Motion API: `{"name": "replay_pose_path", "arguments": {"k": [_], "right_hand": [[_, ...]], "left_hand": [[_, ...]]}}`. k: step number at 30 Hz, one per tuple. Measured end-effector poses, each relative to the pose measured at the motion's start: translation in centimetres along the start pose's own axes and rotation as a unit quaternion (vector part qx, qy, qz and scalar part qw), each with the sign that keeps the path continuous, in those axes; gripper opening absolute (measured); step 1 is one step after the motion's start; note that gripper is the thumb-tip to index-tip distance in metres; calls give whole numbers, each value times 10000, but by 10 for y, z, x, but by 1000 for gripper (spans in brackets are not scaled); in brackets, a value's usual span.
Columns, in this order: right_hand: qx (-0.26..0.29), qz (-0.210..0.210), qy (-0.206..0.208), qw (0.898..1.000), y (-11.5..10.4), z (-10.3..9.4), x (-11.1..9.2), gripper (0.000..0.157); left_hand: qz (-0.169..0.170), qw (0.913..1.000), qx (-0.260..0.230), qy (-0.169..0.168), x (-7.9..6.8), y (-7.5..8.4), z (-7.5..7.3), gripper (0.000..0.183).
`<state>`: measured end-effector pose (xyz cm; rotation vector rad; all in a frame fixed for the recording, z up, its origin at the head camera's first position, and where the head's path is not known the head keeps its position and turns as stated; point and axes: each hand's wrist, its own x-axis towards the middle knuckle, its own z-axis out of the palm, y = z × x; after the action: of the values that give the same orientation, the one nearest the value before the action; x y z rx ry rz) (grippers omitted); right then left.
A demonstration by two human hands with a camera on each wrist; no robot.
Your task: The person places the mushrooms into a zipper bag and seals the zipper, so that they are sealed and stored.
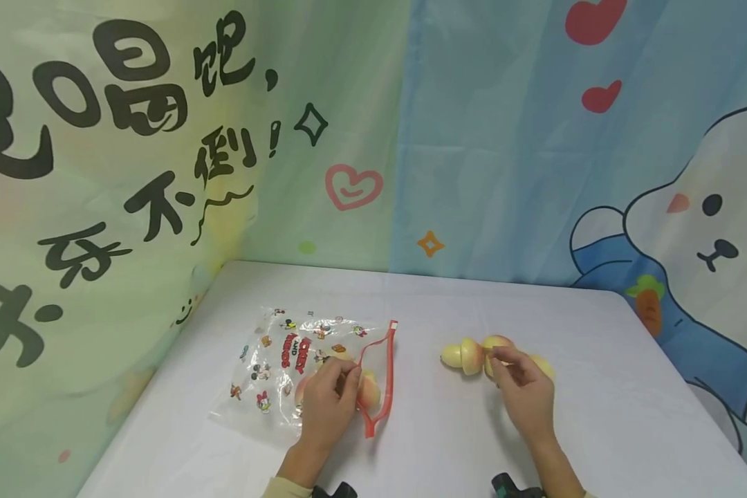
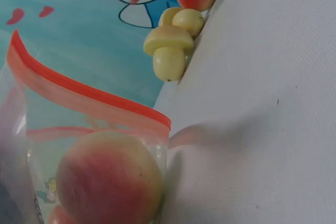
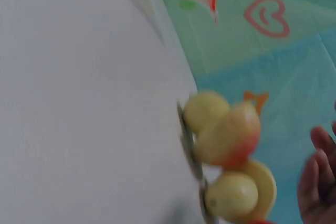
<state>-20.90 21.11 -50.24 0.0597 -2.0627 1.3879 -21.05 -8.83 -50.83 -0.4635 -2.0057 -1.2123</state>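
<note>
Left hand (image 1: 326, 401) pinches the clear bag (image 1: 268, 384) at its red-edged mouth (image 1: 390, 370); a peach (image 2: 110, 177) sits inside; the mouth faces the right hand (image 1: 528, 394), which holds nothing, fingers loose and clear above the toy fruit row (image 1: 471, 356); this row lies on the desk (image 1: 429, 453), right of the bag, long axis running roughly left to right; the right hand is nearer.

Can read slightly blurred "MICKEY AND FRIENDS" on the bag (image 1: 286, 384) and black "不" and "倒!" on the backdrop (image 1: 473, 138), plus more black characters (image 1: 84, 254) there, too stylised or cropped to call.
</note>
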Motion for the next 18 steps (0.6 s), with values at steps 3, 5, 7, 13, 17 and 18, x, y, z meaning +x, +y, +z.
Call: {"name": "replay_pose_path", "arguments": {"k": [3, 5, 7, 13, 17, 18], "right_hand": [[-815, -424, 580, 9941, 12, -15, 5, 29], [-1254, -565, 858, 9868, 18, -22, 7, 34], [-1562, -492, 1022, 9812, 24, -27, 7, 38], [-2178, 566, 1240, 9664, 45, -37, 6, 52], [-2185, 1031, 1023, 9650, 51, -41, 6, 56], [-2152, 1071, 949, 9660, 52, -42, 6, 57]], "left_hand": [[-66, 10000, -8, -34, -1, 0, 0, 11], [-133, 9999, -21, -71, -1, 0, 0, 11], [-162, 9998, -17, -94, -2, -1, 0, 11], [-185, 9998, -19, -121, -4, -2, 0, 13], [-146, 9998, -53, -121, -2, -1, 0, 12], [-132, 9998, -43, -124, -1, -1, 0, 12]]}}
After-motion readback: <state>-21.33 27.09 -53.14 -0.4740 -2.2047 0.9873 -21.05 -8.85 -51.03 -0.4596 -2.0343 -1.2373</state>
